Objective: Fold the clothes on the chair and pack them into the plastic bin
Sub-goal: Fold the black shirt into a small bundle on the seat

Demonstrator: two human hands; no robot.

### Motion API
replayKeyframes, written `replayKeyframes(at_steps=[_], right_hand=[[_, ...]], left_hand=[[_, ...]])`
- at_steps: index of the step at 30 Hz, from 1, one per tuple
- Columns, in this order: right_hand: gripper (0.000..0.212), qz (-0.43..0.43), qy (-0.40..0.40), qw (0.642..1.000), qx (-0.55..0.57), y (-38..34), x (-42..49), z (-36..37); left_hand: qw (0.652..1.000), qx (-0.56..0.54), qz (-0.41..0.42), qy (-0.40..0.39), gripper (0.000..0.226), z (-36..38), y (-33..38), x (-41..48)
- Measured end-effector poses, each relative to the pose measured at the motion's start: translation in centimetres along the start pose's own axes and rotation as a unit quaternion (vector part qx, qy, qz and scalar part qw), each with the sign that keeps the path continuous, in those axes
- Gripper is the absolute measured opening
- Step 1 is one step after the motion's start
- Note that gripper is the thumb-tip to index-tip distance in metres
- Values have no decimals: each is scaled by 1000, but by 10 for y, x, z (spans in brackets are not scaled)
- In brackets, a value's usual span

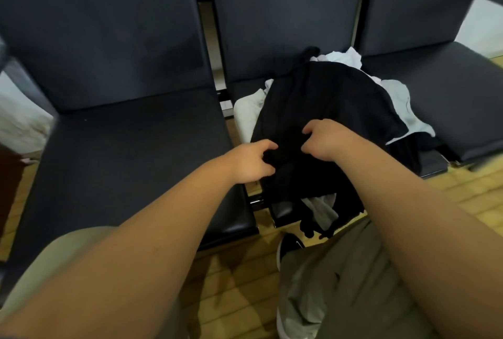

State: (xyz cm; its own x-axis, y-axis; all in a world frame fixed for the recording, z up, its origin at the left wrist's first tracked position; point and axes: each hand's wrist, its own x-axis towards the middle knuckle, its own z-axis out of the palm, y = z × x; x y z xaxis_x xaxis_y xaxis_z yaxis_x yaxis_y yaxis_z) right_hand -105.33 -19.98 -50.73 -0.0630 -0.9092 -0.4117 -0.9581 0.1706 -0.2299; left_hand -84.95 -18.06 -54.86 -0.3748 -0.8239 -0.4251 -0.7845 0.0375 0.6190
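Head view: left hand point(250, 162) and right hand point(328, 139) pinch black garment point(330, 94), fingers curled.

Rumpled black garment point(313, 110) draped over the middle chair point(285, 26) seat, hanging off its front edge, white clothes point(396, 96) crumpled beneath and behind

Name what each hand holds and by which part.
Left hand and right hand both grip the black garment, fingers curled into its near middle fabric.
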Motion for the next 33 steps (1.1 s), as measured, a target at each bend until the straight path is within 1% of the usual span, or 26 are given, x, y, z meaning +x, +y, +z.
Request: replayKeyframes(at_steps=[2,4,6,9,10,11,13,14,17,18,19,21,23,24,28,30,33], right_hand=[[54,-30,-19,999,-33,0,-3,4],[53,-42,-50,996,-67,-2,-7,5],[48,-59,-68,992,-90,-4,-12,4],[41,-86,-90,984,-126,-7,-18,1],[41,-88,-101,982,-134,-7,-20,0],[41,-89,-110,980,-137,-7,-23,-1],[40,-92,-117,980,-134,-6,-27,-4],[39,-92,-121,980,-126,-5,-28,-6],[43,-110,-125,981,-99,-1,-31,-13],[41,-118,-112,983,-84,1,-30,-13],[33,-127,-87,986,-59,2,-28,-13],[16,-143,-6,990,15,4,-26,-14],[13,-157,69,980,101,4,-26,-17],[12,-163,91,972,140,3,-27,-19],[10,-186,118,944,244,-3,-35,-26],[11,-198,125,930,282,-8,-39,-28],[10,-214,115,907,345,-19,-47,-32]], left_hand=[[1000,4,12,-1,70,6,3,0],[1000,0,16,-4,59,10,6,0],[1000,-8,10,-25,47,14,9,0],[997,26,1,-66,55,23,12,-4],[997,44,4,-68,50,27,11,-4],[996,56,12,-61,39,30,10,-3],[998,52,22,-21,13,31,10,-4],[999,36,22,9,7,27,12,-5],[992,-52,5,119,6,6,24,-9],[984,-88,0,158,8,-2,27,-11],[973,-127,-2,192,9,-9,29,-12],[951,-191,7,242,12,-21,31,-15],[938,-221,19,268,14,-30,33,-20],[932,-231,27,277,14,-33,33,-22],[907,-266,51,322,10,-49,36,-30],[898,-294,56,322,12,-58,36,-37],[894,-323,67,304,16,-73,35,-51]])
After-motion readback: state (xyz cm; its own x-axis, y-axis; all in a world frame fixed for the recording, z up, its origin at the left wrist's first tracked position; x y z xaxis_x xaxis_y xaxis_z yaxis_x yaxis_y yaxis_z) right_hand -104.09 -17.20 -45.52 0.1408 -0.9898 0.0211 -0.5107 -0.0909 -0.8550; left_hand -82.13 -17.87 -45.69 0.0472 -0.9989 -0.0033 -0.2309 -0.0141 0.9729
